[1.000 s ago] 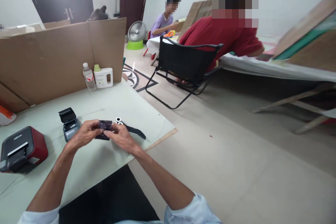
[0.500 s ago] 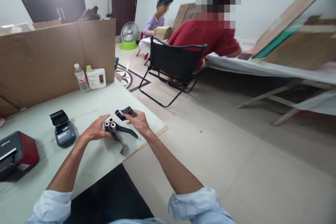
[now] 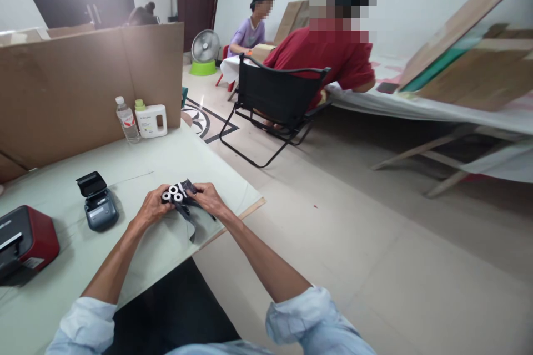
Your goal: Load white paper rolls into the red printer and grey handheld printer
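Paper rolls (image 3: 173,194), three small ones with white cores facing up, sit bunched together in dark wrapping (image 3: 188,212) near the front edge of the pale table (image 3: 137,255), pinched between both hands. Only the head view shows the scene. The left hand (image 3: 150,209) closes its fingers on the left side of the bundle, seemingly to keep the rolls from rolling apart, while the right hand (image 3: 208,198) closes its fingers on the wrapping at the right side; a loose dark strip of it trails down onto the table toward the person. Both forearms rest low over the table, so the bundle stays close to the surface rather than lifted.

Just to the left lies a small grey label printer (image 3: 97,205) with its lid (image 3: 90,183) flipped open, well within reach of the left hand. Farther left, at the picture's edge, stands a red and black printer (image 3: 23,241). At the back of the table a water bottle (image 3: 125,119) and a white jug (image 3: 150,120) stand upright against a cardboard screen (image 3: 83,83) that walls off the work place. Beyond, a person in red sits in a black folding chair (image 3: 275,100) at another table, and another person in purple works farther off beside a floor fan (image 3: 205,50).
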### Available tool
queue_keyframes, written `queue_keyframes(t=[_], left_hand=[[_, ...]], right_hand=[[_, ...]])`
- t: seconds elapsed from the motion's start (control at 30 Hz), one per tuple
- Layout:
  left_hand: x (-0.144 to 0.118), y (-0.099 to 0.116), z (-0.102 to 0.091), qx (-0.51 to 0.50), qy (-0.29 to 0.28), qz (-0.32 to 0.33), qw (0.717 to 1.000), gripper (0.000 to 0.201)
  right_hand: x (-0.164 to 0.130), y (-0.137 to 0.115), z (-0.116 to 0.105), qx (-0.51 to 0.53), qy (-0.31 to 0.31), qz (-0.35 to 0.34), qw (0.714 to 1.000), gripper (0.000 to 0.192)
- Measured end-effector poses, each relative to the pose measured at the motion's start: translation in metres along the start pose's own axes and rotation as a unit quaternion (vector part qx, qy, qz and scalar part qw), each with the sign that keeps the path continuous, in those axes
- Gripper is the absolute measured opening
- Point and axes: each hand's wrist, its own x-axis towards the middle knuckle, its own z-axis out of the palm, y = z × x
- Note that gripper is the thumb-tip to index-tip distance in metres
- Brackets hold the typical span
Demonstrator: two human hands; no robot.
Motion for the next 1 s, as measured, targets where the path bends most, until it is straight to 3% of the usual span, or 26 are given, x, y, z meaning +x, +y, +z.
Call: queue_keyframes(t=[0.23,0.33,0.57,0.83,1.0], left_hand=[[-0.024,-0.009,-0.026,-0.005,-0.014,0.014,1.000,0.050],[-0.038,-0.019,-0.036,0.028,-0.026,0.006,0.999,0.063],[-0.059,-0.038,-0.039,0.054,-0.001,0.012,0.998,0.085],[-0.062,-0.027,-0.050,0.053,-0.036,0.028,0.998,0.089],[-0.066,-0.009,-0.058,0.022,-0.052,0.025,0.998,0.079]], right_hand=[[-0.014,-0.004,0.024,0.051,-0.065,0.000,0.997,0.034],[-0.017,-0.004,0.034,0.042,-0.085,0.008,0.995,0.029],[-0.007,-0.001,0.026,-0.021,-0.061,0.038,0.997,0.029],[-0.003,-0.015,0.011,-0.010,-0.097,0.135,0.986,0.019],[-0.004,-0.016,0.008,-0.027,-0.086,0.150,0.985,0.017]])
